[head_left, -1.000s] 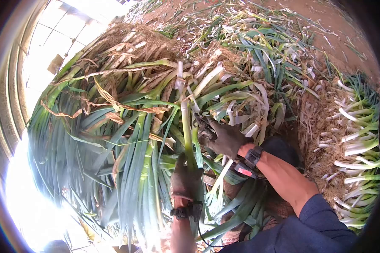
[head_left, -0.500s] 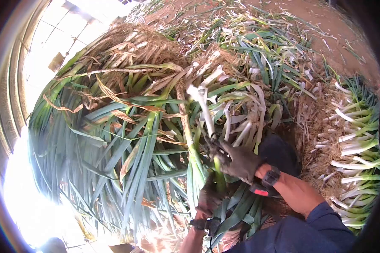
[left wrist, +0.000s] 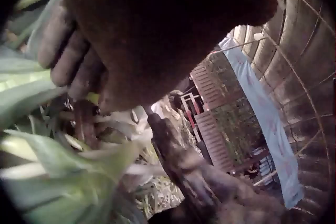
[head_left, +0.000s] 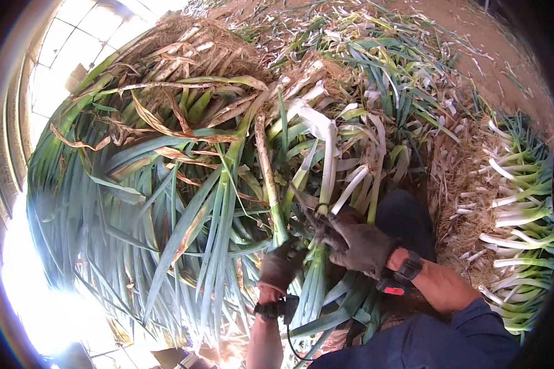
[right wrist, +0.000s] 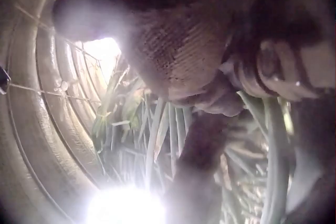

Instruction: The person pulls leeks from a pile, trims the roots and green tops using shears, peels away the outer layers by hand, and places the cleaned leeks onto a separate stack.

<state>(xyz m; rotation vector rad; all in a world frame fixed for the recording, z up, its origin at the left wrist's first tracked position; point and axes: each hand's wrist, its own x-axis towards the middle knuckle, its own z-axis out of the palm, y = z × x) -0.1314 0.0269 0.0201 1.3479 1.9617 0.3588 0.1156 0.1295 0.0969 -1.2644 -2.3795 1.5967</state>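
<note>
A leek (head_left: pixel 327 163) with a pale, bent shank and loose outer layers stands upright at the centre of the head view. My right hand (head_left: pixel 364 247), in a dark glove, grips it where the white turns green; in the right wrist view, green leaves (right wrist: pixel 275 161) hang below the gloved right hand (right wrist: pixel 184 50). Just left of it, the gloved left hand (head_left: pixel 281 267) has its fingers curled at the green part of another leek (head_left: pixel 266 166) with a brown, dry shank. The left wrist view shows the curled fingers (left wrist: pixel 71 58) beside leaves (left wrist: pixel 26 85).
A large heap of untrimmed leeks (head_left: pixel 123 184) fills the left side. Trimmings (head_left: pixel 381 55) cover the ground behind. Pale-stemmed leeks (head_left: pixel 523 215) lie in a row at the right, beside loose roots (head_left: pixel 468 184). A dark-clothed knee (head_left: pixel 406 224) is near the right hand.
Both hands have come toward the body since a second ago, the right one also rightward. The left hand has left the pale leek and closed on the brown-shanked one. The pale leek's outer layers now hang bent.
</note>
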